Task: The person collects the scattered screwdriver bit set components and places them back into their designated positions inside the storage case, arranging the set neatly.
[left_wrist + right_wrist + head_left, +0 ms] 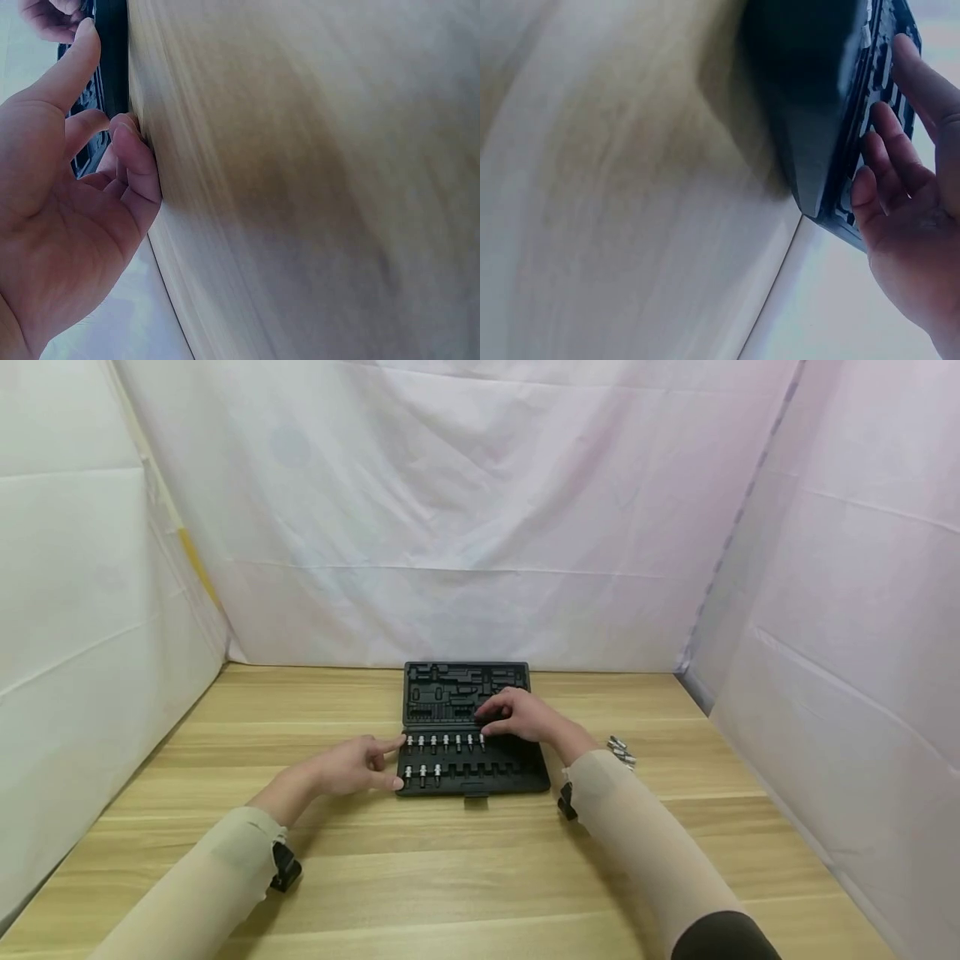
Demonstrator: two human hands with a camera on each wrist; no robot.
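Note:
An open black plastic case (517,768) lies on the table, its lid tilted back. Several silver bit sockets (446,743) with dark tips stand in the back row of its tray, and three silver bit sockets (423,775) sit at the left of the front row. At the case's left edge rests my left hand (351,766), thumb and index finger stretched against it, the other fingers bent. My right hand (525,717) hovers over the back row, thumb by the rightmost socket; nothing shows between its loosely bent fingers in the right wrist view.
Several loose silver pieces (621,752) lie on the wooden table (450,877) right of the case, close to my right forearm. White sheets (480,527) hang behind and along both sides. The case's front latch (476,799) faces me.

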